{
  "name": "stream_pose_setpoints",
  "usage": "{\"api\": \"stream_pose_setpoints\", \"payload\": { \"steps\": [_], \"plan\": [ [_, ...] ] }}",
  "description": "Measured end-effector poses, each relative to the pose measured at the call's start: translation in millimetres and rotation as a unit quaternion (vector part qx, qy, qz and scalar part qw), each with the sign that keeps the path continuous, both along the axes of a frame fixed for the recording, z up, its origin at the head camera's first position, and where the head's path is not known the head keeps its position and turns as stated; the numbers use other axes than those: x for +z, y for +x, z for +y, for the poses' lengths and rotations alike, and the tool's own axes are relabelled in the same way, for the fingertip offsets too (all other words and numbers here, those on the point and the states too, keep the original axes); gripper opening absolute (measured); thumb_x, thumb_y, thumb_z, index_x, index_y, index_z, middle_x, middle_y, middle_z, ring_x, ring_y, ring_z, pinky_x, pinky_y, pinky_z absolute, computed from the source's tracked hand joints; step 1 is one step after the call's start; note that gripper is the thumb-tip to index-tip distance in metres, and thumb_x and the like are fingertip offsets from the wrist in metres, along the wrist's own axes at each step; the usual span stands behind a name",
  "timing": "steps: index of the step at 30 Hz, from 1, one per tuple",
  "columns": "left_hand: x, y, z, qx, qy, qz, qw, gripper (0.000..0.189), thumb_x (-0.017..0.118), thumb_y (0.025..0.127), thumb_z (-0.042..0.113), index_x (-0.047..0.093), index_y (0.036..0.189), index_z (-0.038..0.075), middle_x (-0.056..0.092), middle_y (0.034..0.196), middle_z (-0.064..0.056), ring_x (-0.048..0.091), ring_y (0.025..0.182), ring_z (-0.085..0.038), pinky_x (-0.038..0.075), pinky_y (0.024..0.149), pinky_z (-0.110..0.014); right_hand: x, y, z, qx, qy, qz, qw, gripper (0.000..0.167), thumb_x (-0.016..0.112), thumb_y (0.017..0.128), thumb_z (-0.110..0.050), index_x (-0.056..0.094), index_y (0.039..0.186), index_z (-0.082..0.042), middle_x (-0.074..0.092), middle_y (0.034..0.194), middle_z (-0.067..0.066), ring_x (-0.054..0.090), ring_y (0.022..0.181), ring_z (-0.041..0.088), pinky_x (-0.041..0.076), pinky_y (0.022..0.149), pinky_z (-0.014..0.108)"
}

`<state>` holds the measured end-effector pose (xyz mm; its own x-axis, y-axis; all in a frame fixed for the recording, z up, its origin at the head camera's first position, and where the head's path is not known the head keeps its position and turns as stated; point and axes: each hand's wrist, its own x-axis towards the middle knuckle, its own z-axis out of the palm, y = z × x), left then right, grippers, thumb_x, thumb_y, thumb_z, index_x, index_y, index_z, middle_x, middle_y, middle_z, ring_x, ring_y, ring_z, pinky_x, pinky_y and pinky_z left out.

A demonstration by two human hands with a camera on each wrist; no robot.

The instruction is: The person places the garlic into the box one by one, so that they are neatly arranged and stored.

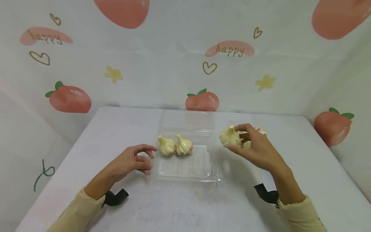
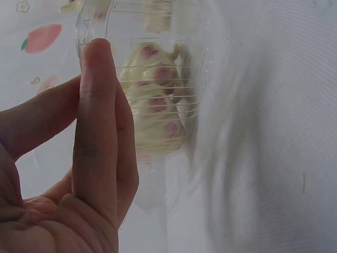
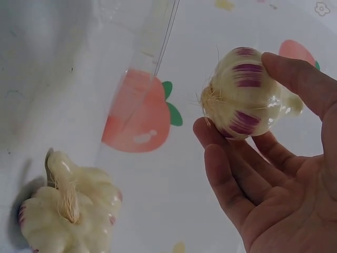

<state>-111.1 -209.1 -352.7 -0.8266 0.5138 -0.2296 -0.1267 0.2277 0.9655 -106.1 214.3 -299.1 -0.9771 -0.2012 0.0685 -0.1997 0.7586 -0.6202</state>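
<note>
My right hand (image 1: 255,146) pinches a garlic bulb (image 1: 230,137) between thumb and fingertips, to the right of a clear plastic clamshell box (image 1: 185,177). In the right wrist view the purple-streaked bulb (image 3: 245,95) shows its root end. Two more garlic bulbs (image 1: 166,145) (image 1: 184,146) sit side by side in the box's back left part, necks up. My left hand (image 1: 130,161) stays at the box's left side with fingers loosely bent. One fingertip overlaps the plastic rim in the left wrist view, where the bulbs (image 2: 155,100) show through the wall.
Behind my right hand lie further garlic bulbs (image 1: 261,131), partly hidden; one of them (image 3: 73,211) appears at lower left in the right wrist view. The box's lid (image 1: 186,120) stands open toward the back of the white table (image 1: 124,129). A printed cloth (image 1: 162,64) hangs behind.
</note>
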Motion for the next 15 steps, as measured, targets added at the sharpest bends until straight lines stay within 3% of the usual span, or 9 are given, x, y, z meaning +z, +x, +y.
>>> {"api": "stream_pose_setpoints", "payload": {
  "steps": [7, 15],
  "plan": [
    [-3.0, -0.6, 0.0, -0.001, -0.002, -0.001, 1.0000, 0.061, 0.069, 0.089, 0.003, 0.042, 0.142, -0.009, 0.048, 0.113, -0.020, 0.070, 0.072, -0.016, 0.063, 0.076, -0.037, -0.2, -0.9, -8.0, 0.011, -0.005, -0.001, 0.9999, 0.062, 0.075, 0.085, -0.050, 0.048, 0.132, -0.018, 0.060, 0.134, 0.005, 0.065, 0.119, 0.030, 0.054, 0.092, 0.053],
    [-2.7, -1.7, 1.2, 0.002, -0.011, -0.004, 0.9999, 0.062, 0.069, 0.089, 0.002, 0.041, 0.143, -0.007, 0.048, 0.114, -0.020, 0.070, 0.072, -0.017, 0.062, 0.076, -0.036, -4.0, -4.8, -19.6, 0.025, -0.012, 0.019, 0.9994, 0.057, 0.078, 0.084, -0.045, 0.053, 0.128, -0.019, 0.062, 0.126, 0.002, 0.063, 0.111, 0.026, 0.053, 0.093, 0.047]
  ]
}}
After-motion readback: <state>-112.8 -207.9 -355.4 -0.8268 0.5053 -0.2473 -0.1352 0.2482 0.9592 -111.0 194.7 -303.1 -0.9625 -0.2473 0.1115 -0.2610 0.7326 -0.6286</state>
